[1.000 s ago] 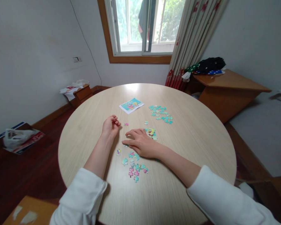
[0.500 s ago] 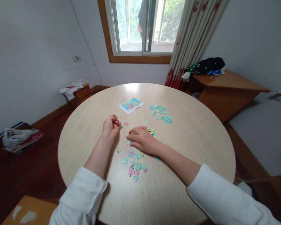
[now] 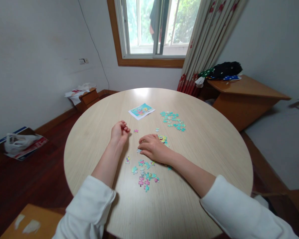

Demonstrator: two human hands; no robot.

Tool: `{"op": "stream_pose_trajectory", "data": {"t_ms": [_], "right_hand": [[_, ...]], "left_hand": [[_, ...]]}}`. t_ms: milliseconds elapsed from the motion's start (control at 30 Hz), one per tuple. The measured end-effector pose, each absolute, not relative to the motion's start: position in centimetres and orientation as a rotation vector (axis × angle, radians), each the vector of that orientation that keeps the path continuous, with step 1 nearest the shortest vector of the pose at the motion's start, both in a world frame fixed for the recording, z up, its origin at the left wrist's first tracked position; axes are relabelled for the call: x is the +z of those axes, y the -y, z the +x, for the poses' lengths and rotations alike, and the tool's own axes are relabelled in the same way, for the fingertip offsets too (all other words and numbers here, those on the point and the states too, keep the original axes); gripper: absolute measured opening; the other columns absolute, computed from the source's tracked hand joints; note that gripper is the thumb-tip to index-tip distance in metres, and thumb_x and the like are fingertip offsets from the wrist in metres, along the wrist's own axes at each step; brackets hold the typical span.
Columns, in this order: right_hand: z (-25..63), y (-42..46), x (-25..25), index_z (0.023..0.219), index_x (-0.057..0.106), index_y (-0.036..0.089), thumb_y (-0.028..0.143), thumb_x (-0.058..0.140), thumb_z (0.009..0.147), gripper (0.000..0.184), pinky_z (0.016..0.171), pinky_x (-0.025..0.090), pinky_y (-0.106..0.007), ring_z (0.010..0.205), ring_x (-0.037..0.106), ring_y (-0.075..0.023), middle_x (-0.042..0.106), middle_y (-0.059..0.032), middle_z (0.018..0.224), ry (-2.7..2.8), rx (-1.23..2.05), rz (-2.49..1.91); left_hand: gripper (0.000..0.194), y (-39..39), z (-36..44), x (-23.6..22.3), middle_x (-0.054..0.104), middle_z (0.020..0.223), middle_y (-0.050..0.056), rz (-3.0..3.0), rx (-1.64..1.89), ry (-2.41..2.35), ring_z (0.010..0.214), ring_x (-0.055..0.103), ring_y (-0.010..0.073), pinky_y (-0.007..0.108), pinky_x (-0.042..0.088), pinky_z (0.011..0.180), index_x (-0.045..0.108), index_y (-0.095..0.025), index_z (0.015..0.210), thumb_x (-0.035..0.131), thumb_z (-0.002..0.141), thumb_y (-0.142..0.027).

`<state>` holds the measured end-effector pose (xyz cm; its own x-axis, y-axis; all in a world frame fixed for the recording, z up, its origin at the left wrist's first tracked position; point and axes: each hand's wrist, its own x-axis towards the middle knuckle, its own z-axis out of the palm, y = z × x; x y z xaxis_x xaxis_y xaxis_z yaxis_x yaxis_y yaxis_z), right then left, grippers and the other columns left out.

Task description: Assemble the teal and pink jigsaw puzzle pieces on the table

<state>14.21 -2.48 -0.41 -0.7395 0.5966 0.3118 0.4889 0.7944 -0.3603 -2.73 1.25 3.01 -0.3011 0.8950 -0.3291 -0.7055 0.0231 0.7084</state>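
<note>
The left hand (image 3: pixel 120 131) is resting loosely curled, left of a pink puzzle piece (image 3: pixel 136 131); the right hand (image 3: pixel 150 147) is arching by a pale piece (image 3: pixel 139 151), grip unclear.

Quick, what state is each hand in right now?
Left hand: loosely curled closed, nothing visibly held.
Right hand: bent over the table, beside a pale puzzle piece; grip cannot be told.
</note>
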Motion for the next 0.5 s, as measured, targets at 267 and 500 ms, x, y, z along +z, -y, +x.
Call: {"op": "stream_pose_trajectory", "data": {"t_ms": [267,500], "right_hand": [[14.08,2.53,-0.04,0.086,0.063,0.017,0.020,0.070,0.078,0.011,0.091,0.033,-0.037,0.101,0.056,-0.0199,0.066,-0.0069,0.101,2.488,0.460,-0.841],[14.37,2.61,0.43,0.075,0.062,0.017,0.017,0.064,0.081,0.006,0.076,0.040,-0.031,0.076,0.056,-0.0144,0.065,-0.0025,0.077,2.280,0.521,-0.902]], "left_hand": [[0.025,-1.29,-2.72,2.84,0.040,0.050,-0.007,0.277,1.607,-0.988,0.038,0.030,0.0033,0.018,0.023,0.046,0.042,-0.016,0.062,0.041,0.044,0.001],[0.021,-1.55,-2.17,2.09,0.042,0.049,-0.006,0.399,1.541,-1.003,0.040,0.035,0.0039,0.017,0.028,0.045,0.045,-0.015,0.060,0.043,0.049,0.004]]}}
